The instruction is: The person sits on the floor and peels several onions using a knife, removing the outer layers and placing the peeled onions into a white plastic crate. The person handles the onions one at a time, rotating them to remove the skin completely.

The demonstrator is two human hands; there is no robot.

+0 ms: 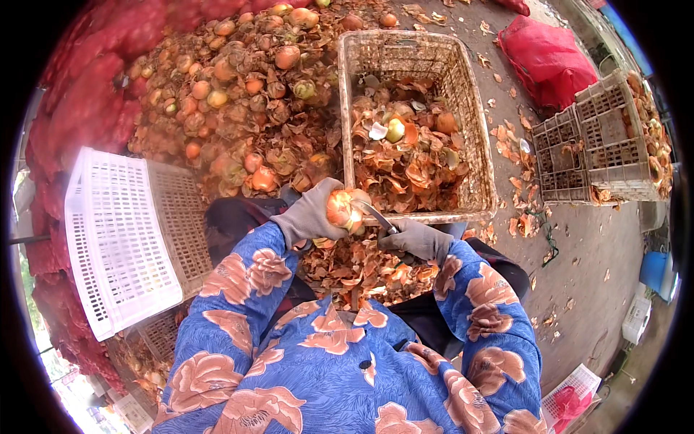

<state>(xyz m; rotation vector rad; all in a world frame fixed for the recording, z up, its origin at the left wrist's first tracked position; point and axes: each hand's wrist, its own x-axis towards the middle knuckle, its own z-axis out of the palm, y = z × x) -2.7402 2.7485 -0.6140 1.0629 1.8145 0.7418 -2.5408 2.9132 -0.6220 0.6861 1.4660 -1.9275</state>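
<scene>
No text, label, brand, number or sign can be read in the head view. The panel on the grey plastic crate (613,136) at right and the pale, blurred objects (72,380) at lower left show no legible lettering.

Onion (337,209) before crate (452,216), peels (418,173) inside, onion heap (224,79) left, sack (542,61) right
</scene>
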